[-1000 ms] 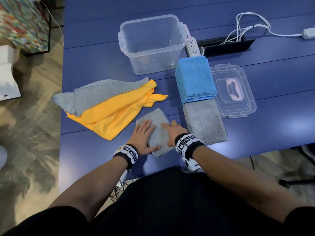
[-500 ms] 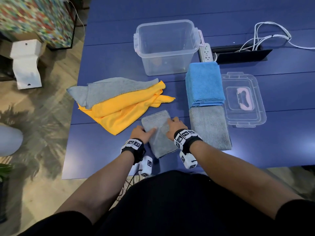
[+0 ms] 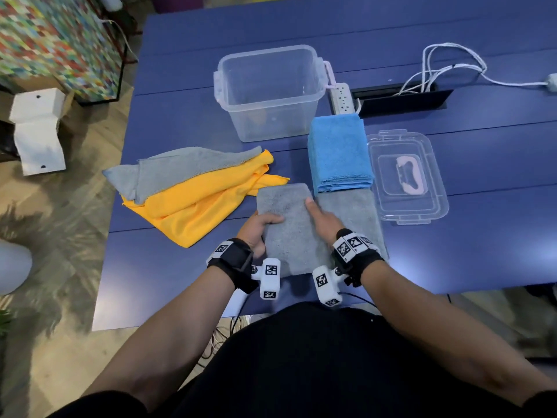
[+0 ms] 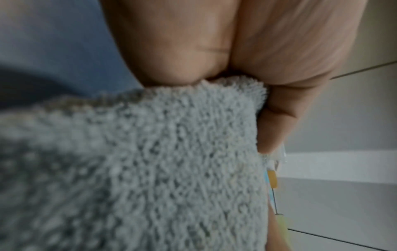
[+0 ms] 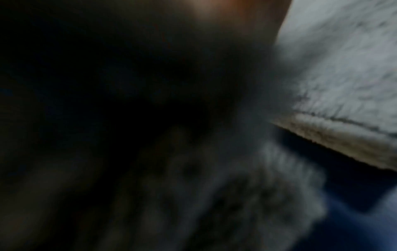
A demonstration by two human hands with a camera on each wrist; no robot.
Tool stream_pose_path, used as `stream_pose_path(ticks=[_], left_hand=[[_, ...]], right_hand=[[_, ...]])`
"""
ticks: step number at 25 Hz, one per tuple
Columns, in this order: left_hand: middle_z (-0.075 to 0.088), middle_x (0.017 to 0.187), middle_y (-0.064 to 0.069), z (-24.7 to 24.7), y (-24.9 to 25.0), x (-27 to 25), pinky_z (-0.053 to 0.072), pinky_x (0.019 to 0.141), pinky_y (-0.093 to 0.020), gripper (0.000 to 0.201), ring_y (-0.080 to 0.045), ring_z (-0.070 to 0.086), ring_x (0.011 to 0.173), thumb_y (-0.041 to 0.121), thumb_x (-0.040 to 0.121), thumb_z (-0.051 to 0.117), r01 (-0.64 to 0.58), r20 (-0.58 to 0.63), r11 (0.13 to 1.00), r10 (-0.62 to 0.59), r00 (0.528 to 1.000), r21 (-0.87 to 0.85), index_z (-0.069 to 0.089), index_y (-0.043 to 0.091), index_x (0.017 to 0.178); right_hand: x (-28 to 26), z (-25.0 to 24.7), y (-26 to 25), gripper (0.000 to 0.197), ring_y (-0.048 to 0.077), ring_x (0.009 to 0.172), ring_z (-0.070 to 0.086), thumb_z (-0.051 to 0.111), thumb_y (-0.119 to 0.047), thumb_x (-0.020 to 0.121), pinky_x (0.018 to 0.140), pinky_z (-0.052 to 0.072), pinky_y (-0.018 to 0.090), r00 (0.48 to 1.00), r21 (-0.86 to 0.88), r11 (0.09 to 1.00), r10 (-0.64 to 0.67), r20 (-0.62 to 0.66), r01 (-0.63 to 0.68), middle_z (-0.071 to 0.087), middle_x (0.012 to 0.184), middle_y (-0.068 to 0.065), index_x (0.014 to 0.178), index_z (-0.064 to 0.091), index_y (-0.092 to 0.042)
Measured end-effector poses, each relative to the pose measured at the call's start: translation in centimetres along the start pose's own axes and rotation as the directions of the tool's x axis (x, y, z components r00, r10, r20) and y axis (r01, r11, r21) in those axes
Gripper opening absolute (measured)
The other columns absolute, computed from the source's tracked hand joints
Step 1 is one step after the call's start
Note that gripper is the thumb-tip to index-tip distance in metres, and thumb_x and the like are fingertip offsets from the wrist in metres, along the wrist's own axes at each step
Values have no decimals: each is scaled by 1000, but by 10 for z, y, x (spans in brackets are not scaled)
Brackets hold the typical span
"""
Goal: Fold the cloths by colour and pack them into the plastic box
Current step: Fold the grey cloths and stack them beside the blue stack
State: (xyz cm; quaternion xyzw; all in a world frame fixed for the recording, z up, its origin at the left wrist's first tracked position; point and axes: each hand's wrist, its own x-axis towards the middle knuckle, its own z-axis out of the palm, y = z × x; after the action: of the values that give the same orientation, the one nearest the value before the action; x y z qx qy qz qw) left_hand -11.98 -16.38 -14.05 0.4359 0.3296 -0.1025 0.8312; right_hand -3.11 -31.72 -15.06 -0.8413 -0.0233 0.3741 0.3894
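The folded grey cloth (image 3: pixel 287 227) is held between both hands just above the near part of the blue table (image 3: pixel 482 242), right of the yellow cloths and left of another folded grey cloth (image 3: pixel 358 215) that lies flat on the table. From the head view the left hand (image 3: pixel 257 232) grips the held cloth's left edge, thumb lying over the top face and the other fingers tucked beneath, while the right hand (image 3: pixel 324 220) holds the right edge with its thumb stretched forward along the top. The left wrist view alone shows the pinch up close: the cloth's looped pile (image 4: pixel 150 169) fills the lower left of the picture, its edge squeezed between the thumb and a curled finger (image 4: pixel 277 118). The right wrist view is mostly dark and blurred, showing only grey pile (image 5: pixel 343 68) at its right side and a strip of blue table below; how the right fingers lie under the cloth cannot be told from it. Just beyond the flat grey cloth sits a stack of folded blue cloths (image 3: pixel 339 152), touching its far end. To the left lies a heap of unfolded yellow cloths (image 3: pixel 205 200) with an unfolded grey cloth (image 3: pixel 180 167) draped over its far side. The clear plastic box (image 3: pixel 268 92) stands open farther back, and its lid (image 3: pixel 407 176) lies right of the blue stack. A white power strip (image 3: pixel 342 98) sits beside the box.
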Motion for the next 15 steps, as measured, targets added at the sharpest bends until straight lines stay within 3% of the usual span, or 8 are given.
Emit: stream_pose_path(ticks=[1, 3, 5, 6, 8, 10, 13, 15], left_hand=[[65, 122, -18, 12, -5, 7, 55, 88, -46, 44, -34, 64, 106, 3, 85, 61, -6, -4, 1000, 6, 1000, 22, 55, 0, 128], [63, 126, -15, 38, -16, 21, 54, 92, -46, 50, -28, 64, 108, 21, 86, 68, -83, -86, 964, 108, 990, 252, 49, 4, 129], [63, 120, -4, 63, -32, 32, 52, 94, -43, 52, -20, 63, 106, 45, 86, 66, -138, -48, 818, 198, 979, 558, 43, 14, 121], [62, 117, 0, 75, -39, 35, 52, 92, -39, 46, -19, 62, 105, 47, 89, 62, -155, -21, 746, 221, 975, 647, 40, 18, 117], [60, 112, 1, 92, -50, 39, 50, 90, -35, 36, -20, 62, 104, 42, 95, 56, -182, -18, 700, 269, 963, 691, 34, 21, 114], [60, 114, -2, 104, -56, 44, 50, 91, -36, 39, -22, 62, 106, 39, 96, 56, -184, -38, 702, 289, 957, 688, 33, 18, 119], [60, 123, -6, 112, -67, 54, 49, 95, -36, 53, -24, 60, 112, 39, 94, 59, -117, -90, 704, 249, 964, 700, 31, 12, 130], [60, 127, -7, 112, -72, 56, 49, 97, -37, 56, -25, 60, 113, 38, 93, 60, -116, -108, 689, 274, 956, 715, 31, 13, 133]], right_hand=[[-4, -13, 4, 72, 32, 116, 56, 27, -69, 92, 101, 41, 35, 995, 10, 999, -45, -86, 46, 61, 127, 15, 126, 59, -14], [-12, -38, 11, 48, 32, 108, 59, 31, -49, 101, 87, 42, 31, 955, -25, 991, -132, -265, 130, 64, 117, 16, 122, 56, -12], [-15, -60, 27, 40, 34, 101, 61, 31, -42, 103, 77, 40, 32, 922, -85, 988, -151, -358, 129, 64, 109, 18, 119, 50, -10], [-15, -69, 36, 39, 35, 98, 61, 31, -41, 103, 74, 39, 32, 915, -103, 989, -137, -380, 105, 64, 107, 18, 119, 49, -10], [-11, -82, 53, 38, 34, 94, 61, 31, -42, 103, 71, 38, 31, 908, -127, 990, -102, -406, 54, 65, 102, 17, 113, 49, -10], [-6, -90, 62, 39, 35, 94, 62, 32, -43, 102, 71, 41, 33, 903, -124, 992, -78, -424, 27, 65, 98, 17, 108, 50, -9], [7, -95, 71, 39, 35, 99, 62, 38, -42, 101, 79, 47, 37, 912, -133, 991, -44, -408, -11, 66, 105, 16, 125, 47, -12], [12, -96, 78, 39, 31, 85, 64, 44, -43, 98, 70, 46, 34, 906, -168, 986, -79, -415, 9, 67, 89, 11, 127, 43, -18]])
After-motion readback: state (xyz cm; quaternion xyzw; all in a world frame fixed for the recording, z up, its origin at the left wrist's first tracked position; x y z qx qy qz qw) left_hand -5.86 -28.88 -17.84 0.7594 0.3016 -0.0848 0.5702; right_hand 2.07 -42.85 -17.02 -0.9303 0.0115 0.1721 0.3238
